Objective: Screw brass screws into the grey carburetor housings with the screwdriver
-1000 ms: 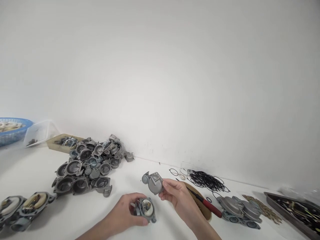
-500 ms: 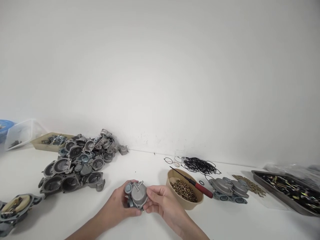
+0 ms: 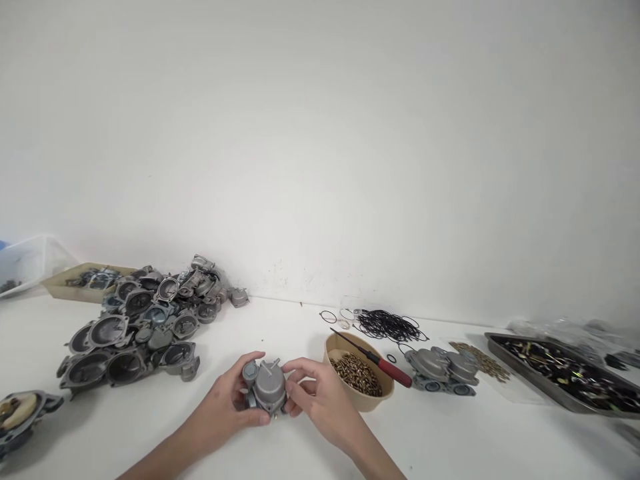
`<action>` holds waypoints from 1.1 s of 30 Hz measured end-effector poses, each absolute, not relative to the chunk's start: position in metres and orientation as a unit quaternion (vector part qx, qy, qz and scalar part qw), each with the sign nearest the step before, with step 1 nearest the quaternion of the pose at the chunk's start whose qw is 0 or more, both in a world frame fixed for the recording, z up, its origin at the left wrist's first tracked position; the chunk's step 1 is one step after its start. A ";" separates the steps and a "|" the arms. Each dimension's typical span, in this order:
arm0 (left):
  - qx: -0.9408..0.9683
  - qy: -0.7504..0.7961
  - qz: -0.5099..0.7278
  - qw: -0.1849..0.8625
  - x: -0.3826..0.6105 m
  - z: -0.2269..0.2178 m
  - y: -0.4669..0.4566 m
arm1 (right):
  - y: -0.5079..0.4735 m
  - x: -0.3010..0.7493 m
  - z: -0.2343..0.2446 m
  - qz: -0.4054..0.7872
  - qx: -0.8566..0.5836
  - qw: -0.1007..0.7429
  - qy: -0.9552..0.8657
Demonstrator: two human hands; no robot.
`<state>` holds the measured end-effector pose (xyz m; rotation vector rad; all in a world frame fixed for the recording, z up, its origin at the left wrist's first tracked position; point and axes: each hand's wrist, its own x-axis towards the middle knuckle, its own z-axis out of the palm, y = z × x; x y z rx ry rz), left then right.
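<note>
A grey metal carburetor float bowl (image 3: 271,385), with a small spout on its top and a round plug beside it, is held just above the white table. My left hand (image 3: 227,403) grips it from the left, fingers behind and thumb along the near edge. On the other side, my right hand (image 3: 320,399) has its bent fingers and thumb against the bowl's right edge, the index finger reaching over the top. The underside of the bowl and some fingertips are hidden.
Close to my right hand stands a tub (image 3: 385,399) of brass-coloured screws (image 3: 356,373), with a red-handled screwdriver (image 3: 395,372) across it. Black O-rings (image 3: 390,325), a twin-bowl carburetor (image 3: 443,369) and a metal tray (image 3: 550,393) lie right. More float bowls (image 3: 150,320) are piled left.
My right index finger has lifted and stretched over the bowl's upper edge, while the other fingers curl at its side. The view has shifted slightly to the right.
</note>
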<state>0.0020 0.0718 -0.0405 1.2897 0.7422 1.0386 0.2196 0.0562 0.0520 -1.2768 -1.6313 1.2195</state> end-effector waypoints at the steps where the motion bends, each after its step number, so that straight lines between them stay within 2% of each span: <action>1: 0.560 0.325 0.449 0.616 0.002 -0.039 0.071 | 0.055 0.221 0.053 0.459 -0.498 0.348 -0.649; 6: 0.568 0.325 0.438 0.616 0.000 -0.032 0.064 | 0.064 0.252 0.071 0.325 -0.537 0.270 -0.730; 11: 0.578 0.379 0.419 0.589 0.000 -0.029 0.059 | 0.092 0.328 0.107 0.146 -0.626 0.306 -0.703; 14: 0.584 0.395 0.410 0.578 0.002 -0.026 0.057 | 0.099 0.372 0.116 0.069 -0.675 0.296 -0.672; 19: 0.589 0.402 0.416 0.565 0.002 -0.022 0.050 | 0.089 0.401 0.106 0.066 -0.697 0.230 -0.676; 23: 0.593 0.416 0.409 0.555 -0.002 -0.022 0.049 | 0.084 0.398 0.102 0.064 -0.711 0.148 -0.684; 27: 0.598 0.420 0.394 0.558 -0.004 -0.018 0.051 | 0.083 0.391 0.100 0.047 -0.729 0.100 -0.675; 30: 0.590 0.418 0.395 0.567 -0.001 -0.010 0.050 | 0.084 0.386 0.100 0.031 -0.733 0.095 -0.673; 33: 0.573 0.420 0.411 0.572 0.007 -0.004 0.048 | 0.087 0.382 0.098 0.006 -0.725 0.134 -0.676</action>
